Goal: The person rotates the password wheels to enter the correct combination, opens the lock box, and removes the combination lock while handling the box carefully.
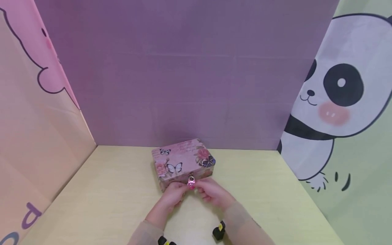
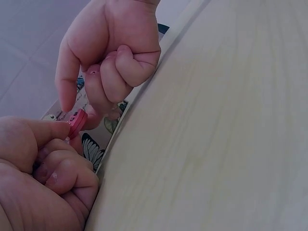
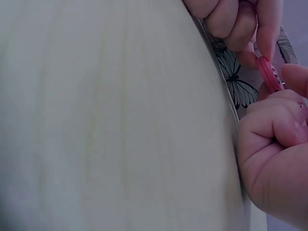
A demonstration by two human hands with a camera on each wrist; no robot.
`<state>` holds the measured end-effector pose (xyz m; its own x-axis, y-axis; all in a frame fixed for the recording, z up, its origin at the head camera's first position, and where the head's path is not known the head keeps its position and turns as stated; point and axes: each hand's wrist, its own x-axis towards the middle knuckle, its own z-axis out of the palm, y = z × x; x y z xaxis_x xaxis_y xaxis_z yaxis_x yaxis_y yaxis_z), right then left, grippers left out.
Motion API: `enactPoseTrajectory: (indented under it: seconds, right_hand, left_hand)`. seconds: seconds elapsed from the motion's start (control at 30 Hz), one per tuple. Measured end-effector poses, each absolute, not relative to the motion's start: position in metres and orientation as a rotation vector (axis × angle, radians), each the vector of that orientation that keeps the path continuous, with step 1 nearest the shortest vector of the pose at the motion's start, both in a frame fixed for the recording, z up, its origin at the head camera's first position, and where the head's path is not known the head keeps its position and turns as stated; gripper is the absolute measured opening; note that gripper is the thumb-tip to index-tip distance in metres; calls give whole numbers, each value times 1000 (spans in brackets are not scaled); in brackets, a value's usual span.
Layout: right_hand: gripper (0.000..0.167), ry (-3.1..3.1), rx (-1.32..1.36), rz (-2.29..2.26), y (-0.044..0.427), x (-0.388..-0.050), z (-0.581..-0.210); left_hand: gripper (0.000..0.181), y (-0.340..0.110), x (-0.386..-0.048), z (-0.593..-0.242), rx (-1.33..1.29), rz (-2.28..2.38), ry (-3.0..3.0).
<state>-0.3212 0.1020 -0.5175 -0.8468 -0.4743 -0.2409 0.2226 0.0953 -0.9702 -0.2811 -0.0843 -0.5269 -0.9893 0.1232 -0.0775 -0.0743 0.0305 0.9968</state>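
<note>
A pink jewellery box (image 1: pixel 180 158), printed with butterflies and flowers, sits with its lid down on the table. At its front hangs a small pink padlock (image 1: pixel 191 184) with a metal shackle. My left hand (image 1: pixel 175 193) pinches the padlock from the left, fingers curled. On the other side my right hand (image 1: pixel 214 192) pinches it between thumb and forefinger. In the left wrist view the padlock (image 2: pixel 77 122) shows dark marks along one face, between the thumb of the left hand (image 2: pixel 48 178) and the right hand (image 2: pixel 113 53). Fingers partly hide the padlock in the right wrist view.
The pale wooden table (image 1: pixel 116 194) extends around the box. Behind it stands a purple backdrop (image 1: pixel 190 75), close to the box. A panda-printed panel (image 1: pixel 361 143) borders the right side, and a pink printed panel (image 1: pixel 36 136) borders the left.
</note>
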Motion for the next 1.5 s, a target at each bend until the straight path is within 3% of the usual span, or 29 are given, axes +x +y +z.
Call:
enactPoseTrajectory:
  seconds: [1.03,1.5]
  right_hand:
    - [24,1912,-224,-1786,95,-320,-525]
    - [20,1876,-184,-1819,94,-320,-524]
  left_hand:
    - [25,-84,-280,-525,21,2063,2167]
    - [26,-84,-279,-523,60,2071,2172]
